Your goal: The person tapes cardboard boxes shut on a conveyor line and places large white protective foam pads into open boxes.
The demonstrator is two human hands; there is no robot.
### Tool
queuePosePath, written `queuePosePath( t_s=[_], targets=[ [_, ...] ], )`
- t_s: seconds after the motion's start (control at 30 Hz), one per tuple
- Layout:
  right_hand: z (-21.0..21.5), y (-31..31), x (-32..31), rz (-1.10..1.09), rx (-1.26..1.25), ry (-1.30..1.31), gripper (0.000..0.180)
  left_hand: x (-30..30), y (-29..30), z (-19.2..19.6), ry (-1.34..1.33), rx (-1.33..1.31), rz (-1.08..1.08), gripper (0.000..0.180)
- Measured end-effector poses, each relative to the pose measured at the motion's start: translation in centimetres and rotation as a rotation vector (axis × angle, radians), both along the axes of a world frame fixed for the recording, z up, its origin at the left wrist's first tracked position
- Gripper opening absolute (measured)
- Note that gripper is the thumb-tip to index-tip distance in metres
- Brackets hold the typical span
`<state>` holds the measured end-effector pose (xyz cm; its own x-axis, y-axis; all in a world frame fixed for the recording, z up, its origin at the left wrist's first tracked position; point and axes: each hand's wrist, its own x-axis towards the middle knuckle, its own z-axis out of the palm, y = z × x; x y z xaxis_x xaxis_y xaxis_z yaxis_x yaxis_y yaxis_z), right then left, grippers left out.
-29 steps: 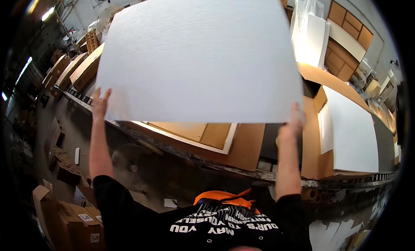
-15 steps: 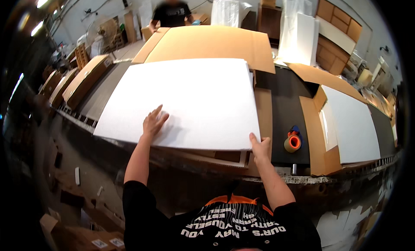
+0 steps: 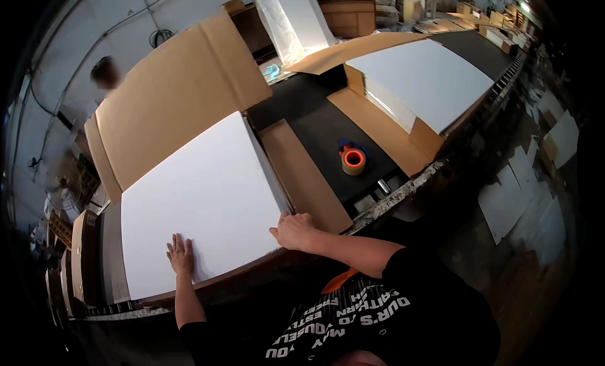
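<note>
A large white sheet, perhaps foam board, lies flat over an open cardboard carton in front of me. My left hand rests on its near part with the fingers stretched out. At the near right corner, my right hand is closed on the sheet's edge, the thumb on top and the other fingers curled, partly hidden. Behind the sheet stands the carton's big raised flap. On the right, a brown side flap lies folded outward.
A blue tape dispenser with a roll of tape sits on the black conveyor. Farther right is a second open carton with a white sheet on top. Brown cartons stand at left. A person is behind the raised flap.
The view has swung to the right and tilted. The far flap now stands up, hiding most of the co-worker. My right hand has curled over the sheet's corner; my left hand now lies flatter.
</note>
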<state>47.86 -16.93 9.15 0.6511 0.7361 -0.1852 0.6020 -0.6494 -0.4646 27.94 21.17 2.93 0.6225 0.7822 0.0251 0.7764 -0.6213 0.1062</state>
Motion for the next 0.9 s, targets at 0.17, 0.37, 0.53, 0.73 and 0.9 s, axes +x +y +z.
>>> queuePosePath(
  t_s=[0.17,0.37,0.53,0.73,0.9],
  targets=[
    [3.0,1.0,0.0,-0.058,0.265,0.459,0.064,-2.9,0.9,-0.2,-0.223,0.121,0.176,0.060],
    [5.2,-1.3,4.3,-0.249,0.947,1.326,0.071,0.4,-17.7,6.2,-0.743,0.696,-0.949,0.034],
    [9.9,-4.9,8.7,-0.018,1.313,1.195,0.071,0.0,-16.9,-0.8,-0.456,0.323,-0.494,0.055],
    [11.7,-21.7,14.7,-0.274,1.540,0.838,0.073,2.6,-19.2,4.5,0.220,-0.188,-0.215,0.068],
    [10.5,-38.4,16.8,-0.693,1.770,0.412,0.060,1.0,-17.9,4.7,0.177,-0.293,-0.172,0.073]
  ],
)
